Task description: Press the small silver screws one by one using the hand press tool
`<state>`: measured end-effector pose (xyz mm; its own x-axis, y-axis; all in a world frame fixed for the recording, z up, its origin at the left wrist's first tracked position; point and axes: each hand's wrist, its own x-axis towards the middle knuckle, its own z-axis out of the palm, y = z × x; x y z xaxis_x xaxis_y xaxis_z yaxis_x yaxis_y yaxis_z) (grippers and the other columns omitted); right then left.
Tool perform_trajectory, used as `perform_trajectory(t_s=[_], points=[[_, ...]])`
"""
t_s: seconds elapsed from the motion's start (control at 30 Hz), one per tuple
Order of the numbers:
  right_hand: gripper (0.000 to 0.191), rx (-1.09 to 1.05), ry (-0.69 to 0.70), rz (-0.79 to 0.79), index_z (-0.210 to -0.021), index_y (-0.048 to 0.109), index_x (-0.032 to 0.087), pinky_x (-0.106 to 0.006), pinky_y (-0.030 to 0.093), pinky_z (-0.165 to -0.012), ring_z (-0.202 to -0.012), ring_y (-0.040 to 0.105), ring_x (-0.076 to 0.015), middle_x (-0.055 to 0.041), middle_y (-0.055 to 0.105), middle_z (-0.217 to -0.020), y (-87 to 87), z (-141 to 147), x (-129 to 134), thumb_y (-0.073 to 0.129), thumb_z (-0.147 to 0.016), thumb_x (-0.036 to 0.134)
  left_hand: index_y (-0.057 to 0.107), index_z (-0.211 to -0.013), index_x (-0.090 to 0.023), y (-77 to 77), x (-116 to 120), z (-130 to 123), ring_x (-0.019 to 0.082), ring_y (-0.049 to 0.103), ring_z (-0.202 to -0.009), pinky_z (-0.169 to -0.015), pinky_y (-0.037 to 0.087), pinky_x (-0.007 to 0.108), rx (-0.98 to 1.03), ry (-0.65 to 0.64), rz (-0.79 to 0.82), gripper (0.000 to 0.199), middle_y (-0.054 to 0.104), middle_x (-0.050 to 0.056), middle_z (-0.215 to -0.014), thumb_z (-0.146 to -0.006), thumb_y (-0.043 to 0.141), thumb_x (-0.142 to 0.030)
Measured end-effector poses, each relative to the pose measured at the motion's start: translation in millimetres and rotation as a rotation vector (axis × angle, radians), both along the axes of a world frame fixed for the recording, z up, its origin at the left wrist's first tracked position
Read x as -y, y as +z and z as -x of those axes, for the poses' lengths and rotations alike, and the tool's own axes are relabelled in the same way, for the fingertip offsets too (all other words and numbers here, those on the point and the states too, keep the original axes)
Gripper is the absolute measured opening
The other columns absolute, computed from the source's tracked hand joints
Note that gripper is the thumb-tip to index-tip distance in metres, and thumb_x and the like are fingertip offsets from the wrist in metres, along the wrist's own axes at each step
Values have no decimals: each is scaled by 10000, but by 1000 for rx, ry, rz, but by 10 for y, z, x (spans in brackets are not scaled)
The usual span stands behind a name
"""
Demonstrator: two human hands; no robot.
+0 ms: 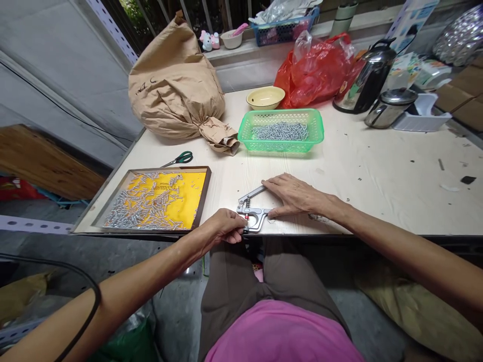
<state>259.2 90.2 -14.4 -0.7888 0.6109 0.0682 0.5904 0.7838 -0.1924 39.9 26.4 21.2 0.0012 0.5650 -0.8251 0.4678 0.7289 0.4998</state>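
At the table's front edge lie silver hand-press pliers (259,215), like snap-fastener pliers, with a spring and a red part by the jaw. My right hand (296,196) grips them, fingers on the raised upper handle and thumb against the lower one. The handles stand apart. My left hand (228,225) is pinched closed right beside the jaw; its fingertips hide whatever small piece is between them. Left of it sits a shallow tray (203,198) with a yellow bottom, strewn with small silver metal pieces (141,206). Similar pieces (281,131) fill part of a green basket (245,146).
Green-handled scissors (184,157) lie behind the tray. A tied brown paper sack (173,85), a yellow bowl (265,97) and a red plastic bag (317,70) stand at the back. At right are a kettle (368,78) and a metal pot (390,108). Dark scraps dot the tabletop.
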Motion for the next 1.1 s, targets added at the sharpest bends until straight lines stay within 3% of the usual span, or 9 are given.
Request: perform_trajectory(t_s=[0.3,0.5,0.67,0.8,0.87,0.97,1.03,1.1], points=[[572,35,-30,-5,-1233,499,116,-359,412,-802,-953,501,-265,-144,589,-1065,-3,15,139,540,-847,536,523,-589,-129,-5,21,-25,63,482,-331,-406,380,180,-8,30,4,234,512,-41,-405,-798,607,-192],[741,120,-200,15,-1235,470,114,-378,433,-796,-1000,489,-292,-165,543,-1144,51,27,241,628,-725,629,511,-579,-129,8,19,-39,66,486,-338,-412,381,185,-16,25,-4,246,504,-42,-405,-795,611,-190],[678,188,-245,1,-1107,551,135,-371,434,-753,-973,494,-300,-152,566,-1075,145,77,271,638,-688,661,515,-572,-128,-2,28,-48,65,473,-333,-426,398,184,-45,7,-28,264,505,-31,-391,-807,598,-216],[531,144,-198,-53,-1021,592,170,-376,427,-708,-897,528,-286,-129,591,-981,-20,12,319,601,-742,622,535,-583,-118,18,127,-14,82,530,-416,-497,470,204,-34,-47,-34,264,539,-4,-451,-823,576,-222],[502,84,-174,-80,-999,602,192,-382,421,-689,-876,536,-283,-123,593,-967,-184,-37,289,560,-763,633,578,-637,-114,34,192,19,120,600,-535,-588,515,251,-123,-146,-165,215,606,34,-563,-815,585,-234],[453,19,-145,-97,-982,606,204,-377,410,-670,-861,540,-277,-114,593,-948,-332,-53,228,540,-784,606,639,-875,-139,51,296,21,202,640,-836,-782,517,350,-433,-360,-633,191,672,90,-870,-847,552,-306],[428,15,-118,-128,-983,602,197,-372,401,-683,-873,536,-277,-113,591,-947,-289,-9,220,564,-783,573,598,-1048,-167,44,328,-19,235,583,-1012,-863,488,379,-563,-517,-889,274,636,98,-1047,-863,537,-360],[420,38,-98,-186,-1011,592,178,-373,393,-711,-900,522,-282,-121,586,-970,-147,83,231,594,-784,530,522,-1168,-165,14,299,-64,254,509,-1128,-921,459,387,-584,-667,-1017,398,578,112,-1171,-837,583,-376]])
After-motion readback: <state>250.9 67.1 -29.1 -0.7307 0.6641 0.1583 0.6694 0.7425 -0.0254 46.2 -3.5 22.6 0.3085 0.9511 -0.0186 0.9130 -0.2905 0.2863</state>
